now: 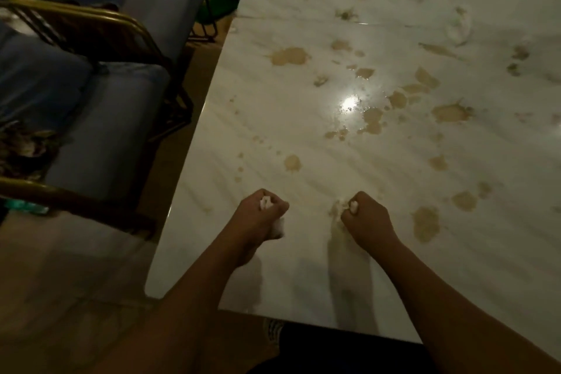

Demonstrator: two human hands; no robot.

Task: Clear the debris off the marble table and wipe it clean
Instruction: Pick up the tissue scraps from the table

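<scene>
Here, tissue (266, 203) inside left grip (260, 217).

At six o'clock over the stained white marble surface (303, 9), the left hand (261, 215) grips a crumpled white tissue wad (266, 203). The right hand (365, 223) grips a second white wad (353, 206). Tan spill stains (288, 56) spread toward twelve, and blue cushioned chairs (106, 130) stand at nine.

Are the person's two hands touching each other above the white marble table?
Apart. The head view shows bare white marble table between the left hand and right hand, each gripping crumpled white tissue.
</scene>
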